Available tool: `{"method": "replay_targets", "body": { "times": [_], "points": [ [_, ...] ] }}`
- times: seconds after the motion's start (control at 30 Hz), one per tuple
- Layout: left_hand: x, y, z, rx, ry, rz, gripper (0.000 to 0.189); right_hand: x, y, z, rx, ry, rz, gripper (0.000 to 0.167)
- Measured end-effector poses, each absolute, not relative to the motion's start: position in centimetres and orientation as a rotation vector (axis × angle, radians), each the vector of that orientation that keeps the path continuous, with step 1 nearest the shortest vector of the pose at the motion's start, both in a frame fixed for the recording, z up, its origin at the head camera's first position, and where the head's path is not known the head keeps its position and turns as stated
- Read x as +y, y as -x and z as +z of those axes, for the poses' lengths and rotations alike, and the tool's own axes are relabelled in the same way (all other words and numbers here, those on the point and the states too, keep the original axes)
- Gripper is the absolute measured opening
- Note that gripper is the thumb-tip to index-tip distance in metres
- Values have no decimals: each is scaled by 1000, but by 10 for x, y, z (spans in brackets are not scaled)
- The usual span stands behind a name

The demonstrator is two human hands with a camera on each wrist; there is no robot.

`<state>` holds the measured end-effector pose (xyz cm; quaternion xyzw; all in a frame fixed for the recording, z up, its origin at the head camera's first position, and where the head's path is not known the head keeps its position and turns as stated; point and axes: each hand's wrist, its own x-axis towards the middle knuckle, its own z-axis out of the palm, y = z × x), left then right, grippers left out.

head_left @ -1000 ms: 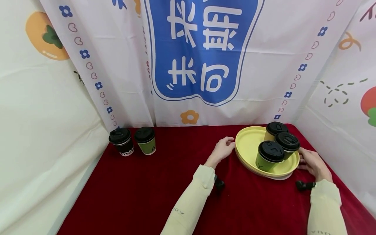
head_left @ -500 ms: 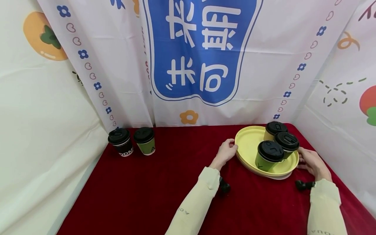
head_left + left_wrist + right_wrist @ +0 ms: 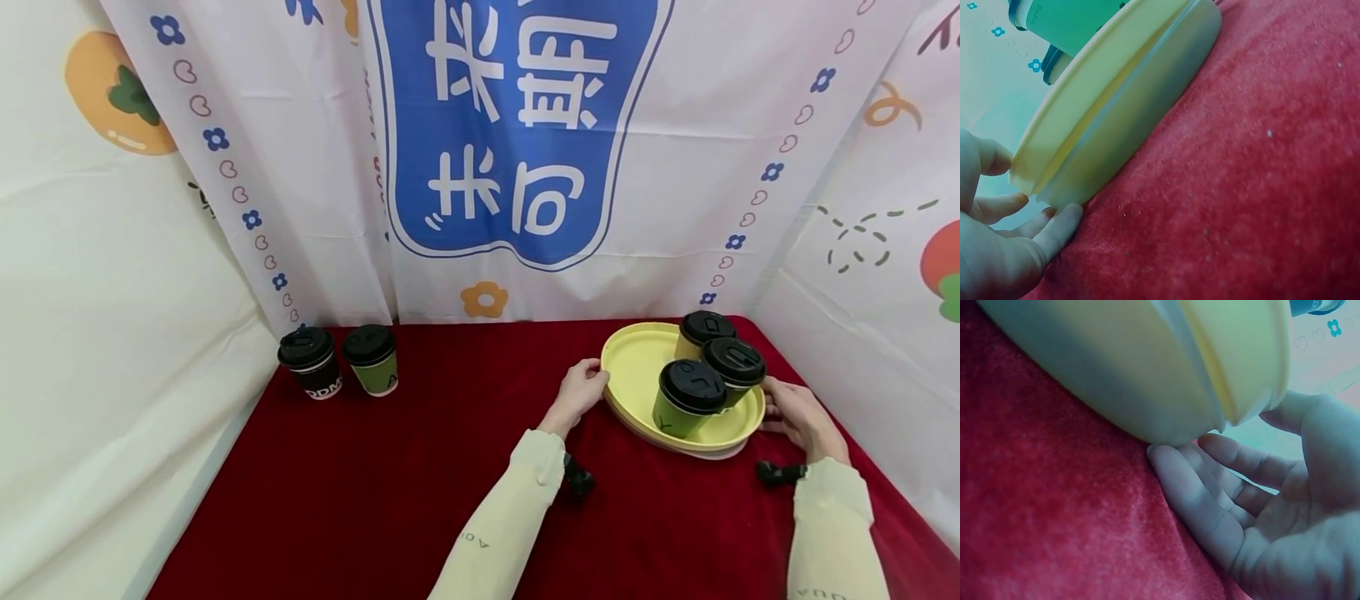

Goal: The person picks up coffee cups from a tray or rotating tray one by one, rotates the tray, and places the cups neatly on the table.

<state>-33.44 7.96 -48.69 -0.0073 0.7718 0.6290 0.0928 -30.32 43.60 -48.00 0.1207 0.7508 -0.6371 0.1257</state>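
Observation:
A round yellow tray rests on a paler round base on the red cloth. Three lidded paper coffee cups stand on its right half: a front green cup, a middle green cup and a back tan cup. My left hand holds the tray's left edge, its fingertips spread over the rim and the base below. At the opposite edge my right hand grips the tray, with one finger reaching low by the cloth. From the head view the cups partly hide the tray's right side.
A black lidded cup and another green cup stand at the back left of the table. Printed white curtains hang behind and along both sides. Black wrist cameras sit under the sleeves.
My left hand has come a little right and downward onto the tray's left rim, its fingers now against it. The right hand, tray and cups have stayed in place.

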Motion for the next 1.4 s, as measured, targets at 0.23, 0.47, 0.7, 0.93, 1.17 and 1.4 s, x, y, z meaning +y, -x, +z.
{"method": "replay_targets", "body": {
  "times": [0.23, 0.47, 0.7, 0.93, 1.17, 1.4],
  "points": [
    [77, 333, -489, 2280, 7, 1871, 41, 435, 302, -478, 2197, -342, -1827, 32],
    [78, 334, -491, 2265, 13, 1893, 40, 436, 305, -474, 2199, -310, -1820, 30],
    [77, 334, -490, 2282, 19, 1881, 39, 434, 309, -459, 2260, -278, -1764, 22],
    [78, 334, -490, 2286, 28, 1882, 39, 433, 314, -443, 2382, -208, -1688, 19],
    [77, 334, -489, 2286, 21, 1877, 41, 430, 320, -431, 2489, -213, -1532, 42],
    [77, 334, -490, 2278, 26, 1877, 41, 427, 327, -426, 2566, -169, -1389, 56]
  ]
}}
